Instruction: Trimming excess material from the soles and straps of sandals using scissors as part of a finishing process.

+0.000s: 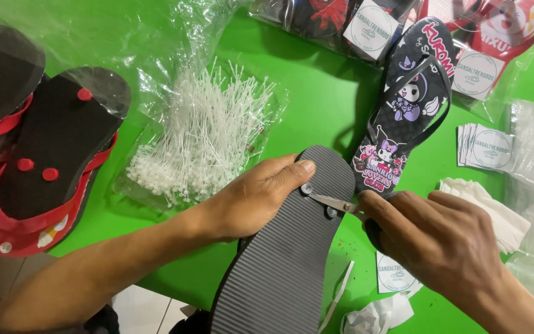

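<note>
A grey ribbed flip-flop [285, 253] lies sole-up on the green table [316, 93]. My left hand [251, 198] presses on its upper edge, thumb beside a round strap plug. My right hand [437, 238] holds small scissors [335, 203] whose metal blades point at the plugs on the sole. A black flip-flop [406, 117] with cartoon prints lies strap-up just beyond, its heel touching the grey sole's tip.
A clear bag of white plastic tag pins [202, 139] sits left of centre. Red-and-black flip-flops [44, 154] are stacked sole-up at far left. Bagged sandals [366, 21] lie along the far edge. White paper labels [486, 148], tissue [495, 210] and scraps [378, 312] are at right.
</note>
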